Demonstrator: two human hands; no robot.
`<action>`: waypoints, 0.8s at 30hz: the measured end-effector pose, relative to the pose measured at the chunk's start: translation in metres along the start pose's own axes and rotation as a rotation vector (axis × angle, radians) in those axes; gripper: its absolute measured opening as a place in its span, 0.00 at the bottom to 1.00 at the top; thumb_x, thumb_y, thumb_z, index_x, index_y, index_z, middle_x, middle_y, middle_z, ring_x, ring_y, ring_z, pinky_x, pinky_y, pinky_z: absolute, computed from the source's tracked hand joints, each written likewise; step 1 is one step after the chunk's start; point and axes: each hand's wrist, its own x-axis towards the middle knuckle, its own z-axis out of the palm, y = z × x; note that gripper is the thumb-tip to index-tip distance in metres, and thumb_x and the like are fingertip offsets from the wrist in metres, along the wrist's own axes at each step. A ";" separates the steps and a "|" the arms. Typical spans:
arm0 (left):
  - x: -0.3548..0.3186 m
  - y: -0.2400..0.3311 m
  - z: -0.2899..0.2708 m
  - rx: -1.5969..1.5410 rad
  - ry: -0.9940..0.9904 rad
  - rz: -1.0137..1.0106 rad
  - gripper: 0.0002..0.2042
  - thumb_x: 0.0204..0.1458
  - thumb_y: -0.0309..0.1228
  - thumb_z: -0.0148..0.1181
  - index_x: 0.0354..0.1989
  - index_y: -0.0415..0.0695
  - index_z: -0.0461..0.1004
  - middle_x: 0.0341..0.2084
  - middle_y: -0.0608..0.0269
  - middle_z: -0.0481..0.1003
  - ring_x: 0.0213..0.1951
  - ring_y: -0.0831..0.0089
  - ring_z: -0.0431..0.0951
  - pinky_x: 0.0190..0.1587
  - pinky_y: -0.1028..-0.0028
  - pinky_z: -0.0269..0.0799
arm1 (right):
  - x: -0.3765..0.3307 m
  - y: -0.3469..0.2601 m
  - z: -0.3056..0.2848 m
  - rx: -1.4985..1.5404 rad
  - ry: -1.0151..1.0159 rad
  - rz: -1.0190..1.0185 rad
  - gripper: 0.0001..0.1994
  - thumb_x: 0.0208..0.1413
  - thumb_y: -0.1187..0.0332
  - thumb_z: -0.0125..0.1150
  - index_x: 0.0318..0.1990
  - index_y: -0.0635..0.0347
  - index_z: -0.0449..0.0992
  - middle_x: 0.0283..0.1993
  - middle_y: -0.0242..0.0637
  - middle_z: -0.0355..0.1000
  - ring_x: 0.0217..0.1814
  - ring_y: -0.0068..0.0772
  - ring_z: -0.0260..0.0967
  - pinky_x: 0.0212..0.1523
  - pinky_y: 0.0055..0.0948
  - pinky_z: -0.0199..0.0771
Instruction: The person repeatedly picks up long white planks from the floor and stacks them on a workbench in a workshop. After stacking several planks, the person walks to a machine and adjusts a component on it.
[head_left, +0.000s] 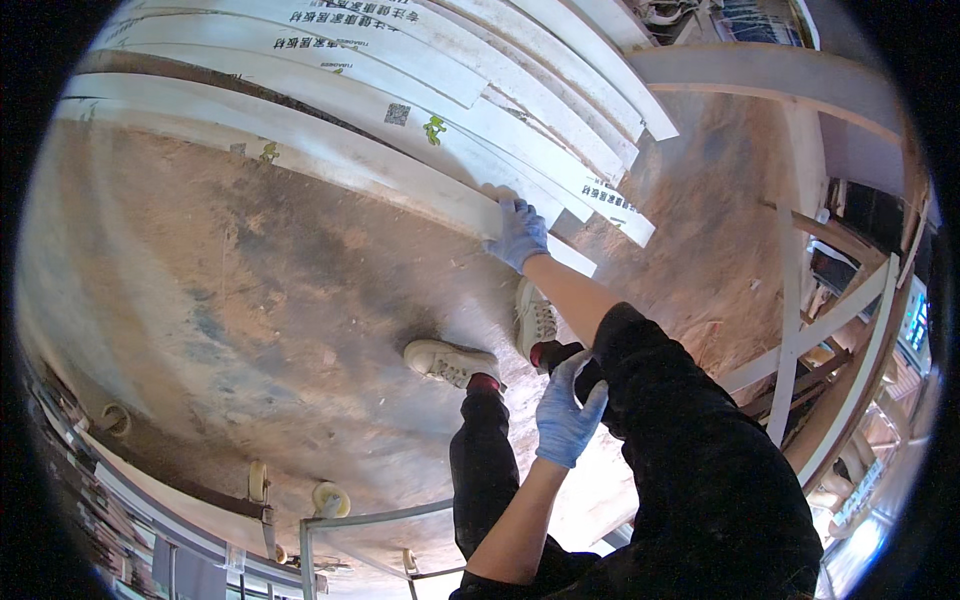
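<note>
Both my hands wear light blue gloves. My right hand (pixel 518 236) reaches forward to the nearest white board (pixel 400 190), a long narrow strip. Its fingers lie over the board's upper edge and the thumb is on the near side, close to the right end. Behind that strip lie several more long white boards (pixel 470 140), overlapping like a fan, some with printed marks. My left hand (pixel 570 420) hangs lower, beside my right sleeve and above my leg. Its thumb stands apart from the curved fingers, and I see nothing held in it.
My feet in pale shoes (pixel 450 362) stand on a stained brown floor (pixel 280 280). A metal frame (pixel 385 515) and castor wheels (pixel 330 498) are at lower left. Wooden slats and a rack (pixel 850 310) stand at the right; a curved board (pixel 770 75) crosses the upper right.
</note>
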 end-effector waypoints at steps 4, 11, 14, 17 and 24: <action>-0.007 0.003 0.006 0.047 0.009 -0.034 0.23 0.49 0.35 0.60 0.54 0.41 0.65 0.45 0.50 0.73 0.49 0.57 0.74 0.53 0.65 0.68 | -0.016 -0.006 0.018 -0.112 -0.035 -0.085 0.38 0.41 0.55 0.66 0.61 0.58 0.59 0.59 0.49 0.58 0.60 0.50 0.58 0.58 0.44 0.60; -0.010 -0.027 -0.008 -0.033 0.103 -0.090 0.23 0.49 0.28 0.55 0.56 0.40 0.61 0.51 0.49 0.68 0.54 0.56 0.70 0.57 0.64 0.65 | -0.013 -0.012 0.052 -0.023 0.298 -0.068 0.38 0.40 0.58 0.66 0.62 0.53 0.59 0.61 0.45 0.56 0.64 0.48 0.52 0.64 0.47 0.51; -0.013 -0.029 -0.005 -0.138 0.142 -0.046 0.25 0.50 0.29 0.57 0.57 0.40 0.61 0.50 0.49 0.68 0.54 0.56 0.70 0.57 0.64 0.64 | -0.011 -0.018 0.044 0.023 0.192 -0.013 0.39 0.39 0.57 0.67 0.62 0.53 0.59 0.61 0.44 0.56 0.64 0.48 0.55 0.61 0.49 0.57; -0.012 -0.029 -0.012 -0.018 0.108 0.029 0.25 0.51 0.31 0.59 0.57 0.39 0.61 0.50 0.49 0.70 0.53 0.57 0.71 0.57 0.65 0.65 | -0.006 -0.019 0.012 -0.067 0.041 -0.017 0.39 0.36 0.58 0.69 0.59 0.56 0.60 0.58 0.47 0.61 0.60 0.49 0.61 0.56 0.47 0.65; -0.003 -0.034 -0.020 -0.250 0.197 -0.050 0.24 0.54 0.31 0.60 0.57 0.41 0.58 0.52 0.48 0.69 0.54 0.60 0.71 0.58 0.64 0.65 | -0.058 -0.015 -0.055 -0.115 0.024 -0.141 0.35 0.36 0.58 0.69 0.54 0.62 0.65 0.53 0.49 0.66 0.56 0.50 0.64 0.57 0.41 0.66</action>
